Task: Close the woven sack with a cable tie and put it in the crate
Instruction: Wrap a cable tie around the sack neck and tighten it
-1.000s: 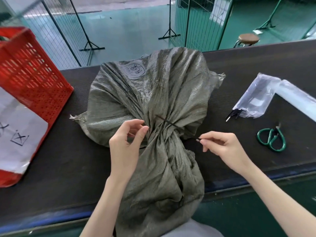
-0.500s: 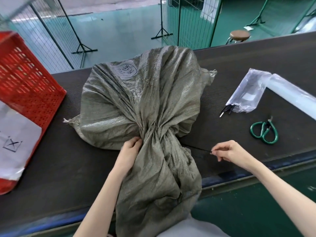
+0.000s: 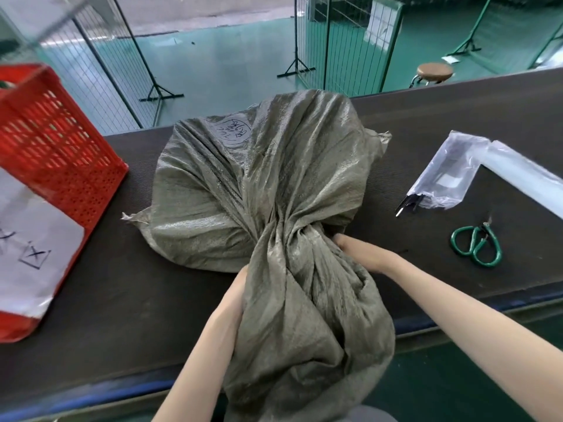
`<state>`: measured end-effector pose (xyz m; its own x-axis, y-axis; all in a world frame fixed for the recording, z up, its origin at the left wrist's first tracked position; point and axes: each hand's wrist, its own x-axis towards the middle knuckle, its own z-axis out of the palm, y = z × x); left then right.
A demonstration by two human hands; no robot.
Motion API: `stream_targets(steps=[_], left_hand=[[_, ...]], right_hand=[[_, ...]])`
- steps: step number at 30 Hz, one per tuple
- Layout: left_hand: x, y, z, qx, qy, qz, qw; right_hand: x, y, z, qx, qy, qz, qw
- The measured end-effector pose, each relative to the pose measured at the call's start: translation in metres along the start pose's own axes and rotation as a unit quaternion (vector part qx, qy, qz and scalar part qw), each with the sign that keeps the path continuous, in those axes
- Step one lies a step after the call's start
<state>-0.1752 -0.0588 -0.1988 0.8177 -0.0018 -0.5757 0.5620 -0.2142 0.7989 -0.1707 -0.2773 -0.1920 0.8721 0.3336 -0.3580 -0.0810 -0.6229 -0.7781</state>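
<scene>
The grey-green woven sack (image 3: 259, 184) lies on the dark table, its neck gathered and twisted near the front edge, and its loose mouth hangs over that edge. My right hand (image 3: 362, 251) grips the gathered neck from the right, fingers curled into the fabric. At the neck's left side my left hand (image 3: 240, 281) pushes in under the loose fabric, which hides its fingers. No cable tie shows on the neck. The red slotted crate (image 3: 61, 166) stands at the table's left end.
Green-handled scissors (image 3: 476, 245) lie right of my right hand. Behind them is a clear plastic bag (image 3: 451, 178) with black cable ties (image 3: 409, 202) sticking out. Wire fence panels and a round stool (image 3: 434, 71) stand on the green floor beyond the table.
My right hand, which was pulling the black tie tail out to the right, has come back to the sack's neck. My left hand has slid lower, under the fabric.
</scene>
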Motion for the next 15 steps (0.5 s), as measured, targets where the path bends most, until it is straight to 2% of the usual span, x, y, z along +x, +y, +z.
stream_targets(steps=[3, 7, 11, 15], left_hand=[[0.002, -0.016, -0.003, 0.009, 0.03, 0.012, 0.999], [0.004, -0.03, -0.016, 0.128, 0.015, 0.041, 0.991], [-0.005, -0.031, -0.015, 0.076, 0.04, 0.061, 0.994], [-0.012, -0.023, -0.015, 0.086, 0.129, 0.12, 0.981]], right_hand=[[0.005, -0.002, 0.009, 0.057, -0.013, 0.004, 0.998], [0.009, 0.001, 0.017, 0.078, 0.007, -0.018, 0.997], [0.009, 0.005, 0.025, 0.091, 0.03, -0.035, 0.995], [0.005, 0.009, 0.023, 0.079, 0.023, -0.052, 0.995]])
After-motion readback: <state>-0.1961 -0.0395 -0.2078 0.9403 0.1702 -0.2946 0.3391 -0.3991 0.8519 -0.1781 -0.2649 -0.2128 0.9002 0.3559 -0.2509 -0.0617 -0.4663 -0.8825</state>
